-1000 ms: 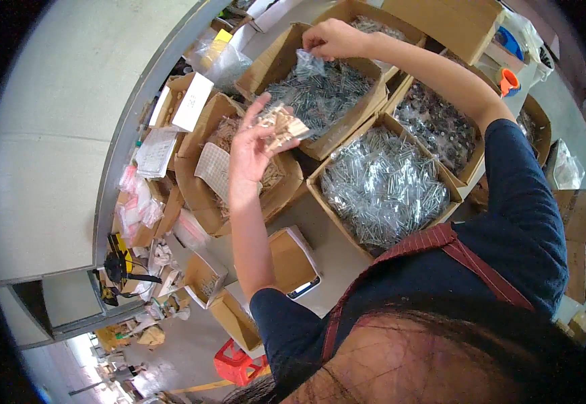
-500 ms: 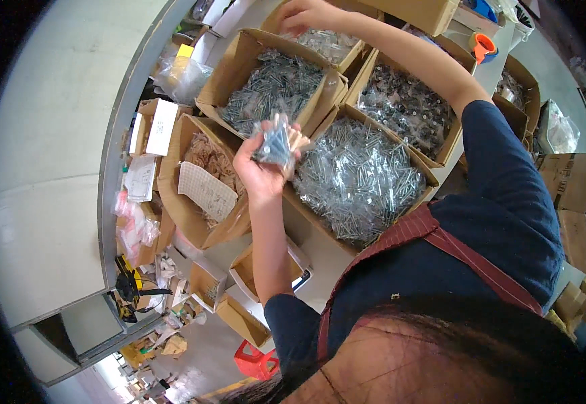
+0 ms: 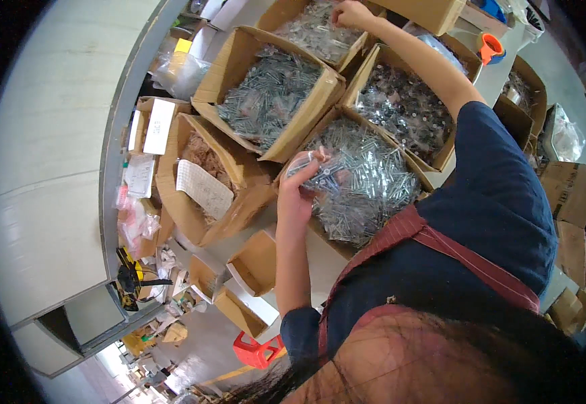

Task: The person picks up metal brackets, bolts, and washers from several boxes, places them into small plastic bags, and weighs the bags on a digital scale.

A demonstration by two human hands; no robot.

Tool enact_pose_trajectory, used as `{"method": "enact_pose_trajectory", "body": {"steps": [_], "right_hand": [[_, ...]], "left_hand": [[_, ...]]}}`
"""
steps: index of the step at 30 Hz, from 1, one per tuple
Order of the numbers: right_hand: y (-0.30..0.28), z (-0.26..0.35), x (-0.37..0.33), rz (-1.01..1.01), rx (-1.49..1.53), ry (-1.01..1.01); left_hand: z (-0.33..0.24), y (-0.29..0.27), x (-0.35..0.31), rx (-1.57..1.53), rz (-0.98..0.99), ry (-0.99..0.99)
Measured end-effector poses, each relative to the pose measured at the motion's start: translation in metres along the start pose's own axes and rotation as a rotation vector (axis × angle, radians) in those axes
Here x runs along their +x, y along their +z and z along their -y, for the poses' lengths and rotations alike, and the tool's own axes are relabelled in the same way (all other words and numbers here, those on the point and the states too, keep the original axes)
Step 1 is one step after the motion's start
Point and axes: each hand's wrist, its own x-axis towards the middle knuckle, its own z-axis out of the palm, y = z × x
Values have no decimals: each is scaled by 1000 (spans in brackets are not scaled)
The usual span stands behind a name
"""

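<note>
You've got clear-bagged silver metal screws sitting right of an open brown cardboard box of pale wooden pegs, white rectangular sheet in there too. Behind both there's a squarish brown cardboard bin with grey metal screws inside.

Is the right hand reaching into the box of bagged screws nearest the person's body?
No, the right hand is at the far box of clear packets, near the picture's top edge.

At mid-frame, my left fingers grip a clear bag of metal hardware over bagged silver screws; at the top, my right fingers bend over clear packets in a cardboard box
</note>
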Motion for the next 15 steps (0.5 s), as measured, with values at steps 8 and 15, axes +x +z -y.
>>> {"method": "enact_pose_trajectory", "body": {"steps": [8, 15], "right_hand": [[-64, 34, -64, -19, 858, 224], [-74, 103, -185, 152, 919, -96]], "left_hand": [[24, 32, 5, -102, -7, 8], [39, 73, 28, 18, 50, 70]]}}
